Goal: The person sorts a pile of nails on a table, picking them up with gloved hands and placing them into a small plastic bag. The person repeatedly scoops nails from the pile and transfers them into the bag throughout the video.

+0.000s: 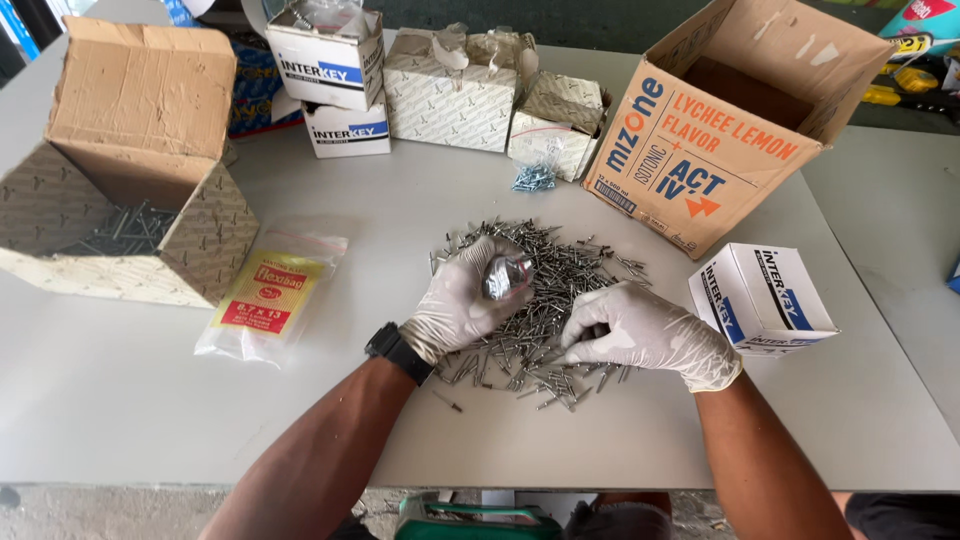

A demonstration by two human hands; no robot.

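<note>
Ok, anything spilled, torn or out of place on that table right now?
Yes. Small metal rivets lie loose in a heap mid-table, under both gloved hands. The left hand holds a small filled clear bag; the right hand rests in the heap. One rivet lies apart by the left wrist. The patterned boxes behind look torn open.

Bright, even daylight fills the head view, soft rather than harsh. The pale grey worktop reflects it evenly, with no burnt-out patch. Shadows are faint and short: a soft one hugs the large printed carton on its near side, toward six o'clock, and the inside of the open patterned box at nine o'clock is dim. A small glint shows on the shiny packet in the left hand. Focus is sharp at the centre. Straight edges bow outward toward the corners, a wide-lens effect.
</note>
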